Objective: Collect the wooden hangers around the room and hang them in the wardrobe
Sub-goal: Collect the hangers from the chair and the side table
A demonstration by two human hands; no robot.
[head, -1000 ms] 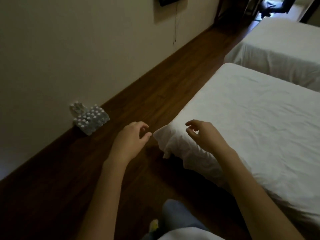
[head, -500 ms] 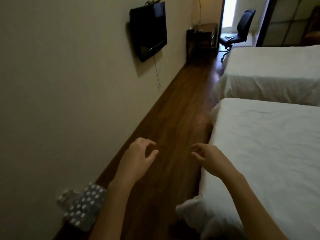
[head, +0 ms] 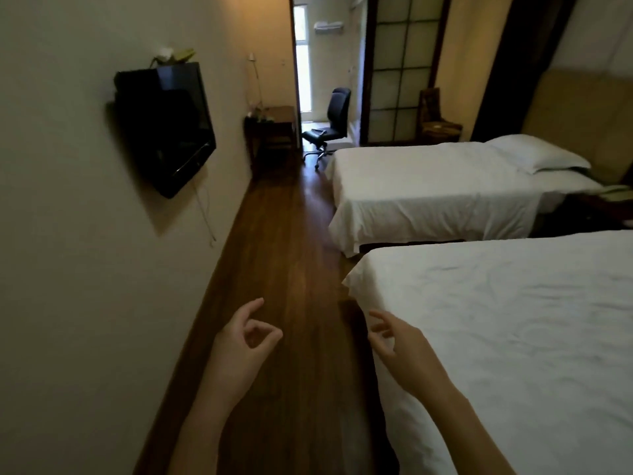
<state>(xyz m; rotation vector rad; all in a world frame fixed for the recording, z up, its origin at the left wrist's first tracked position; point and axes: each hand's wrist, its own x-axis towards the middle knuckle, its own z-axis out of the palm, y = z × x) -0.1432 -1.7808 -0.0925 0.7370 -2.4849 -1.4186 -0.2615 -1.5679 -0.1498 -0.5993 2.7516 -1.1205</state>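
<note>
Both forearms are cut off by the bottom edge. The near bed (head: 513,337) runs out of frame on the right. Small things on top of the TV (head: 164,128) are too dim to identify, and where the hangers are cannot be told. The left hand (head: 239,347) and right hand (head: 400,344) hover over the wooden floor (head: 287,269), fingers loosely curled, holding nothing. Beyond lie a second bed (head: 428,186), a desk (head: 270,132) and a chair (head: 329,125).

Both bare forearms reach forward. The left hand (head: 239,354) hangs left of the bed (head: 513,337), fingers loosely curled, empty; the right hand (head: 402,344) over its edge, likewise.
</note>
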